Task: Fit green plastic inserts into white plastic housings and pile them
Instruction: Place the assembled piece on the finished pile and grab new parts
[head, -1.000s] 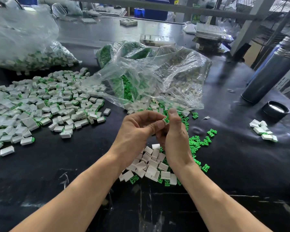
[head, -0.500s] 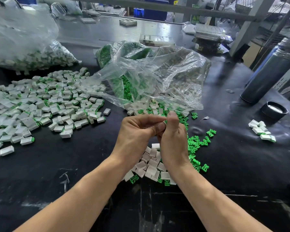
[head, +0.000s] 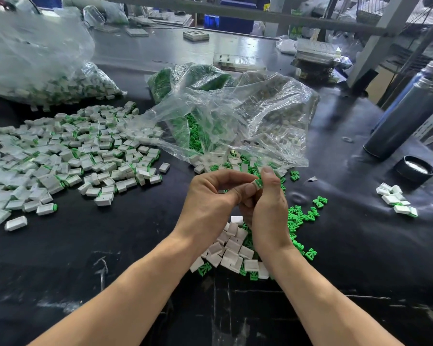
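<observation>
My left hand (head: pixel 210 198) and my right hand (head: pixel 268 206) meet above the black table, both pinching one small white housing with a green insert (head: pixel 258 183) between thumbs and fingers. Below the hands lies a heap of empty white housings (head: pixel 231 248). Loose green inserts (head: pixel 301 216) are scattered to the right of it. A wide pile of assembled white-and-green pieces (head: pixel 68 156) covers the table's left side.
A crumpled clear bag (head: pixel 235 116) with green and white parts lies just behind my hands. Another filled bag (head: pixel 48 76) sits at far left. A dark cylinder (head: pixel 405 116), a black cap (head: pixel 416 168) and a few assembled pieces (head: pixel 395 199) are on the right.
The hands stay together at the same spot; the thumbs have shifted slightly and the green insert now shows at the edge of the housing between them.
</observation>
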A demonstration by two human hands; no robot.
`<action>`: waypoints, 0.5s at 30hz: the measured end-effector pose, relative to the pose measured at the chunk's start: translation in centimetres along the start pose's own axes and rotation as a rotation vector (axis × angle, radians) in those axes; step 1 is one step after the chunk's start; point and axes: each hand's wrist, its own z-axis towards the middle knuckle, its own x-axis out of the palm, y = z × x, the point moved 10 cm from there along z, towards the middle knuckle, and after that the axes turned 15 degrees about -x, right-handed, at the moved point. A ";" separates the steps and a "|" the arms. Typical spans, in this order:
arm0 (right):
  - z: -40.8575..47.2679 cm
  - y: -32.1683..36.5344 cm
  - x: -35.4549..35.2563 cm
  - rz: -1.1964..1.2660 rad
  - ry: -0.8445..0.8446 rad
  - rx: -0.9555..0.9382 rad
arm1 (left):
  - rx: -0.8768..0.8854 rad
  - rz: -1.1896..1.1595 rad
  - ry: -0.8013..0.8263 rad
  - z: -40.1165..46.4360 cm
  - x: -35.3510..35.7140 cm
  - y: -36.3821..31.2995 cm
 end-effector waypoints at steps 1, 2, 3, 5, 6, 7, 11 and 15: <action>0.1 -0.1 0.0 -0.004 0.011 0.001 | -0.001 0.008 -0.001 0.0 0.0 0.0; 0.2 -0.1 0.1 -0.018 0.023 -0.005 | -0.002 0.014 -0.003 0.0 0.0 0.0; 0.2 0.0 0.1 -0.040 0.036 -0.019 | 0.000 0.017 -0.004 0.0 0.0 0.0; 0.3 0.2 0.3 -0.072 0.061 -0.046 | 0.005 0.027 -0.004 -0.1 0.1 0.0; 0.3 0.2 0.4 -0.087 0.065 -0.053 | 0.007 0.030 -0.004 -0.1 0.1 0.0; 0.3 0.1 0.3 -0.105 0.061 -0.053 | 0.009 0.030 -0.004 -0.2 0.1 0.0; 0.4 -0.7 -0.2 -0.124 0.006 -0.019 | 0.003 0.021 -0.007 -0.4 0.1 0.1; 0.4 -0.4 0.0 -0.147 0.000 -0.046 | -0.004 0.002 -0.015 -0.3 0.0 0.2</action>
